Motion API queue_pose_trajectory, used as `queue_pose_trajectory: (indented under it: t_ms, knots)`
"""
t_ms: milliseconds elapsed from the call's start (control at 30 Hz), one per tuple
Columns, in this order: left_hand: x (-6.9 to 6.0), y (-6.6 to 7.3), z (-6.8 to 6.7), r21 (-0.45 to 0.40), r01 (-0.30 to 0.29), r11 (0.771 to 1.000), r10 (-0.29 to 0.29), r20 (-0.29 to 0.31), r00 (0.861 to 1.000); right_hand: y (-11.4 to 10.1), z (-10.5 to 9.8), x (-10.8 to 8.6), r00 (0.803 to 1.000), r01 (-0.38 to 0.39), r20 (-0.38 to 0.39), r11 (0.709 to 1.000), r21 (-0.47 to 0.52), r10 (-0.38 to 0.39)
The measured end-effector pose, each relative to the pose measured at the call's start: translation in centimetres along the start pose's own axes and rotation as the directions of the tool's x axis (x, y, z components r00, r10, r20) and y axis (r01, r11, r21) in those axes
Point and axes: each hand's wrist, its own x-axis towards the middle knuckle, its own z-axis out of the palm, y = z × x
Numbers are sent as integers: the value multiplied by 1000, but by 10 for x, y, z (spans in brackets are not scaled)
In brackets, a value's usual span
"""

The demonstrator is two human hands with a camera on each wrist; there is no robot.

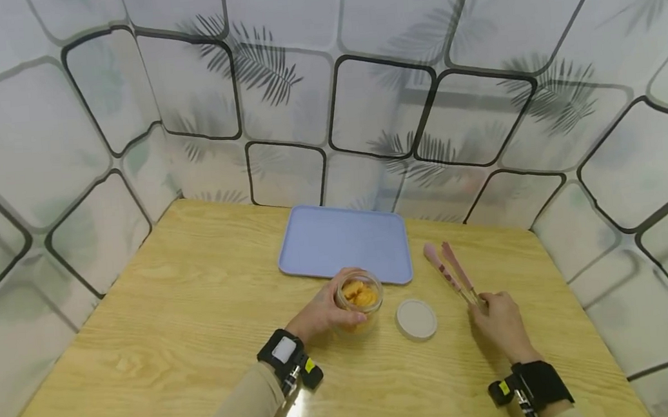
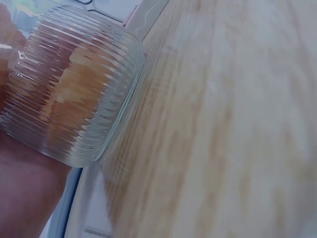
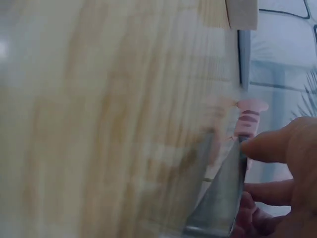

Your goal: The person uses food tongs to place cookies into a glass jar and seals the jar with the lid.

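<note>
My left hand [image 1: 331, 309] grips a clear glass jar [image 1: 378, 291] with orange pieces [image 1: 360, 293] inside; its mouth is uncovered. In the left wrist view the ribbed wall of the jar [image 2: 94, 84] shows, with part of the left hand [image 2: 27, 186] below it. My right hand [image 1: 501, 323] pinches the metal end of pink-tipped tongs [image 1: 457, 272], whose arms spread toward the back of the table. The right wrist view shows the thumb and fingers of the right hand [image 3: 282, 168] on the metal part of the tongs [image 3: 220, 198].
Between the jar and the tongs lies a round whitish lid [image 1: 416, 320]. A blue tray [image 1: 344, 240] lies behind the jar on the wooden table [image 1: 191, 322]. Patterned translucent curtains [image 1: 279, 96] surround the table at the back and sides.
</note>
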Motion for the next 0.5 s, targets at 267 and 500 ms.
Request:
queue_pose_trajectory:
  t_ms: [267,500]
  knots:
    - [1,-1,1,8,-6,1000,6,3,1000,-42,17,-17,932,300,-199,953,-38,-301]
    - [4,-2,3,23,-26,999,26,14,1000,-77,38,-27,910,407,1,890,-203,-416]
